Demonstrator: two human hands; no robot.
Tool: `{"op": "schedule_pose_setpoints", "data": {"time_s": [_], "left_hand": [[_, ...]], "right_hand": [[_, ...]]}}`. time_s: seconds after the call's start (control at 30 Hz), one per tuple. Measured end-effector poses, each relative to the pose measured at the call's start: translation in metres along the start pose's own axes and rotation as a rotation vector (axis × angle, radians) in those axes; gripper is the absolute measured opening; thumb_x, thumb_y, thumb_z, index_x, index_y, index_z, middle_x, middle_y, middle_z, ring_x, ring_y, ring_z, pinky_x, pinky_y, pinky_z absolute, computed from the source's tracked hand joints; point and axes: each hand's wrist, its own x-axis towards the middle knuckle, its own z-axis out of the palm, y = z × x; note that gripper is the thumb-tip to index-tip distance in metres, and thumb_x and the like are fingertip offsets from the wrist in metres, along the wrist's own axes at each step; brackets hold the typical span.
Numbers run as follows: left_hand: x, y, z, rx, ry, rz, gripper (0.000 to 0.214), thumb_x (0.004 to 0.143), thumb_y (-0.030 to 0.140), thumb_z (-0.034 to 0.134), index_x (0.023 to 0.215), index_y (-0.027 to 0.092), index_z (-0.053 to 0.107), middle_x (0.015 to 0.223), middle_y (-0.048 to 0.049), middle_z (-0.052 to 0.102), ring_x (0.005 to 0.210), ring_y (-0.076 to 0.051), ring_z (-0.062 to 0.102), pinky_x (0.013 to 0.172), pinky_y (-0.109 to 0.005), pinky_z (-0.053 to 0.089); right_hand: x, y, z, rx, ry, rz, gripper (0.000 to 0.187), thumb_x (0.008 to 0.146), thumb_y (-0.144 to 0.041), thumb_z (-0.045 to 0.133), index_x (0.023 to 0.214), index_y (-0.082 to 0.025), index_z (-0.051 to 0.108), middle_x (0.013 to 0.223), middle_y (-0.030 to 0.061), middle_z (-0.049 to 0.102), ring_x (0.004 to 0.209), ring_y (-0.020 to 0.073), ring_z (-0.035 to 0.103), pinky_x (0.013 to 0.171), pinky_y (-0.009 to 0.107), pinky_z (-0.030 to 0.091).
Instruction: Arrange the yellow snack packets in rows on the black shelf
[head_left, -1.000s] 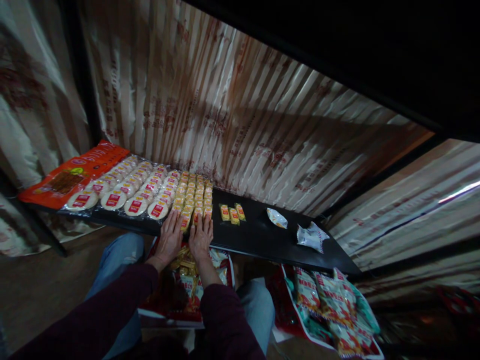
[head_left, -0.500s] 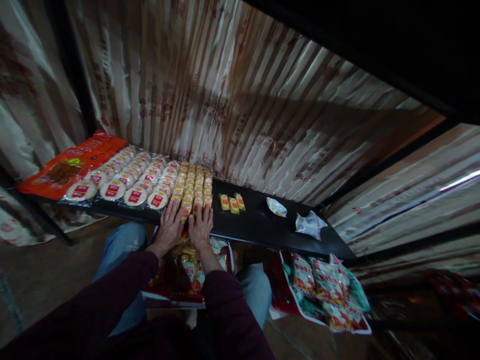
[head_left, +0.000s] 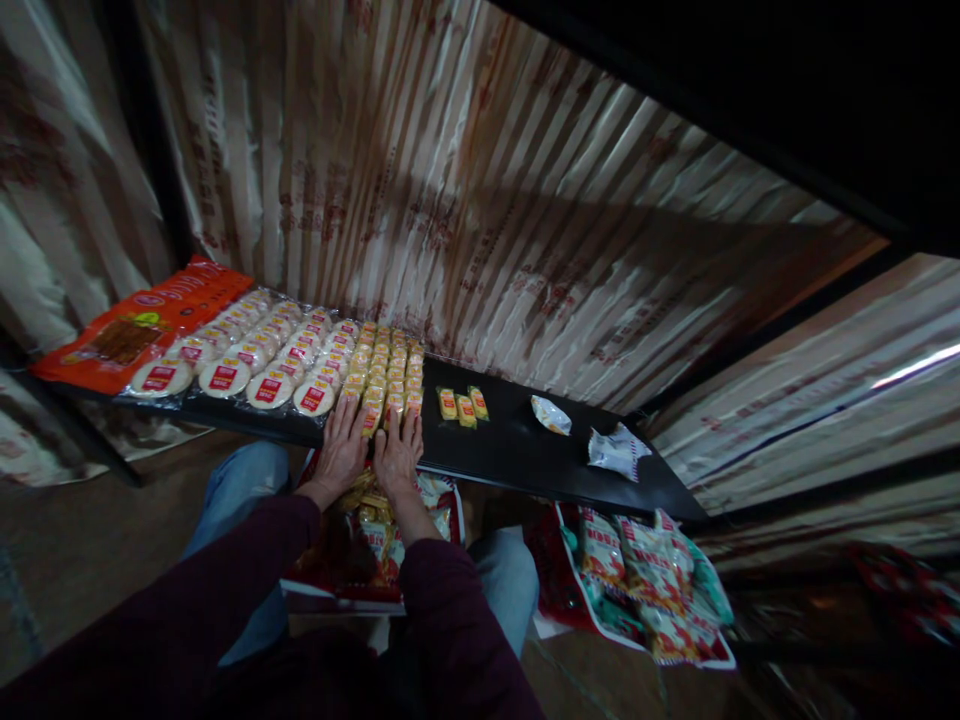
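Note:
Rows of small yellow wrapped snacks (head_left: pixel 381 362) lie on a black shelf (head_left: pixel 510 440). My left hand (head_left: pixel 342 448) rests with fingers outstretched on the front of these rows, at their left side. Beside it, my right hand (head_left: pixel 397 450) lies flat with fingers spread on the front snacks at the right side. Neither hand grasps anything. To the left are several rows of round white packaged crackers (head_left: pixel 270 388) with red labels. Three loose yellow snacks (head_left: pixel 466 407) lie a little right of my right hand.
An orange snack bag (head_left: pixel 135 330) covers the shelf's left end. Two small white packets (head_left: pixel 551 414) lie toward its right end. Below the shelf are a box of snacks (head_left: pixel 375 550) between my knees and a box of packaged bags (head_left: pixel 652 575) at right. A wrinkled printed sheet (head_left: pixel 465 200) hangs behind.
Both hands stay on the yellow snacks in nearly the same place. The whole view has shifted very slightly; nothing on the shelf has visibly moved.

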Motion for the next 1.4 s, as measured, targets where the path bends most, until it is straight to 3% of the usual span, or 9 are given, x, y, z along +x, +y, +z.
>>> {"op": "schedule_pose_setpoints", "data": {"time_s": [0.5,0.73,1.0,1.4], "left_hand": [[0.0,-0.001,-0.001,-0.008,0.021,0.009,0.057,0.087,0.018,0.039,0.144,0.012,0.035,0.154,-0.0191,0.026,0.146,-0.029,0.008,0.113,-0.055,0.021],[-0.006,-0.006,0.0,-0.033,0.02,0.016,0.054,0.09,0.022,0.038,0.142,0.008,0.037,0.155,-0.0208,0.023,0.146,-0.029,0.008,0.115,-0.055,0.019],[-0.009,-0.006,-0.004,-0.021,0.014,0.015,0.052,0.092,0.023,0.036,0.142,0.01,0.039,0.156,-0.0194,0.02,0.146,-0.029,0.006,0.115,-0.056,0.019],[-0.007,-0.003,-0.009,0.057,-0.027,0.033,0.05,0.091,0.019,0.037,0.14,0.012,0.043,0.155,-0.0184,0.024,0.146,-0.027,0.01,0.115,-0.051,0.019]], "right_hand": [[-0.001,-0.004,0.0,-0.004,0.015,-0.006,0.057,0.093,-0.037,0.041,0.148,-0.025,0.03,0.158,0.0128,0.019,0.144,0.0299,0.016,0.108,0.052,0.026],[-0.003,-0.001,0.004,0.0,0.053,-0.038,0.056,0.091,-0.037,0.046,0.146,-0.028,0.034,0.158,0.0125,0.015,0.145,0.032,0.01,0.108,0.054,0.025],[-0.004,-0.005,0.0,0.017,0.099,-0.084,0.05,0.092,-0.034,0.046,0.141,-0.028,0.042,0.158,0.0134,0.015,0.145,0.0323,0.011,0.108,0.053,0.024],[0.004,-0.013,0.002,0.024,0.094,-0.044,0.049,0.092,-0.033,0.046,0.141,-0.023,0.043,0.157,0.0157,0.02,0.144,0.0317,0.015,0.108,0.053,0.024]]}}
